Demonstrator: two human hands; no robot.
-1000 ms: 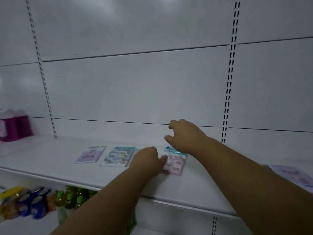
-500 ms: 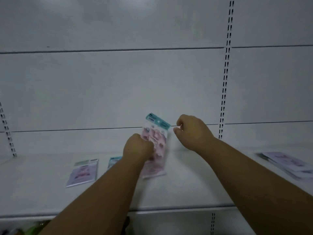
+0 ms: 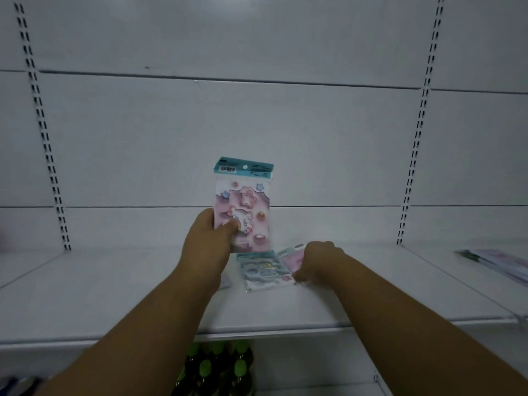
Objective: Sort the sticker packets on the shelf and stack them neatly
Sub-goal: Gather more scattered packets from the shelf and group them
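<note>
My left hand (image 3: 207,247) holds a pink sticker packet (image 3: 246,201) with a teal header upright above the white shelf (image 3: 114,295), thumb across its front. Just below it a blue-grey sticker packet (image 3: 261,270) lies flat on the shelf. A pink packet (image 3: 291,257) lies beside it on the right, and my right hand (image 3: 318,262) rests on it with fingers curled at its near edge. A sliver of a pale purple packet (image 3: 226,281) peeks out from behind my left forearm.
More sticker packets (image 3: 497,264) lie in a pile at the far right of the shelf. Green-capped bottles (image 3: 217,367) stand on the lower shelf under my arms. Slotted uprights (image 3: 45,138) run up the white back wall on both sides.
My left hand has lifted the pink packet off the shelf and turned it upright. My right hand has dropped from mid-air onto the pink packet lying on the shelf.
</note>
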